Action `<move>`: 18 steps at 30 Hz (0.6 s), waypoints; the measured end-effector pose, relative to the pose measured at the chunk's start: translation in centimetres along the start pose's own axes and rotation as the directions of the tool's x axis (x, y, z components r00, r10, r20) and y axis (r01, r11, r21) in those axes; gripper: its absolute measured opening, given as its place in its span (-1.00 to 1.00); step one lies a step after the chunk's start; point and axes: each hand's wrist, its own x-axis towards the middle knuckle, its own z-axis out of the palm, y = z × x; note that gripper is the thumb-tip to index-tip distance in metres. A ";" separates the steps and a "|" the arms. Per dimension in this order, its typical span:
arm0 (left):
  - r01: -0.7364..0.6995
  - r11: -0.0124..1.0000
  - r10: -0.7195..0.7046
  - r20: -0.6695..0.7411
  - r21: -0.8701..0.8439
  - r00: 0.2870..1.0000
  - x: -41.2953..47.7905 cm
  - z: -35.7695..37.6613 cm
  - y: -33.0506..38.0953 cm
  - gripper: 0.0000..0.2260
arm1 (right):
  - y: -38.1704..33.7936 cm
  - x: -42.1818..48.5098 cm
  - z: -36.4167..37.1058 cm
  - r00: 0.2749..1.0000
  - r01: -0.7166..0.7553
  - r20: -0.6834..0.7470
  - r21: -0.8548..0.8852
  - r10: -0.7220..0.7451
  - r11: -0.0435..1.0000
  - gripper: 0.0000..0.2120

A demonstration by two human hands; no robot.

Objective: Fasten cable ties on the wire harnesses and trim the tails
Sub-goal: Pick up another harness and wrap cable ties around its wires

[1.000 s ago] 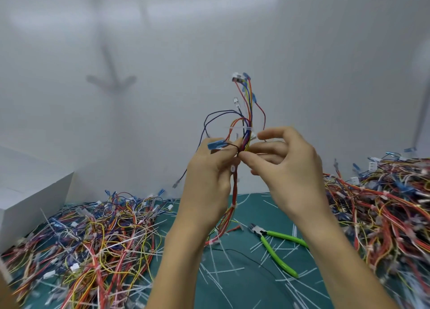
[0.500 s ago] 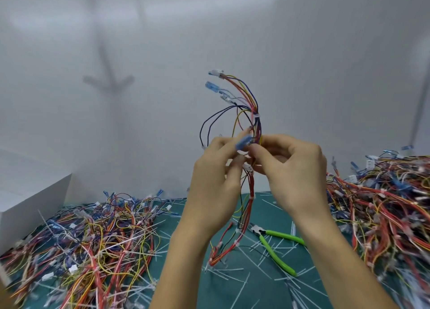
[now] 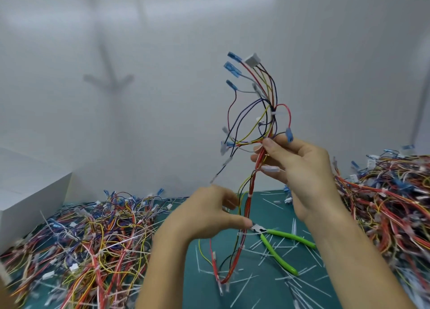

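Over green mat (image 3: 200, 290): right hand (image 3: 302, 169) fingers hold harness (image 3: 251, 190) (upright); left hand (image 3: 204, 215) fingers unclear.

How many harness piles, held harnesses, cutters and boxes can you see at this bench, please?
Harness piles: 2, the left pile and the right pile
Held harness, in the right hand: 1
Green-handled cutters: 1
White box: 1
Total: 5

The scene is brightly and evenly lit; a soft shadow (image 3: 109, 81) is thrown on the wall (image 3: 174, 113). The wire piles (image 3: 76, 250) at the edges are blurred and bowed by the lens.
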 end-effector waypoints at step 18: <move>0.123 0.916 -0.101 0.077 -0.383 0.992 0.8 0.9 -2.0 -0.78 | -0.9 0.6 -1.3 1.000 -0.013 -0.014 0.181 0.015 0.983 -0.85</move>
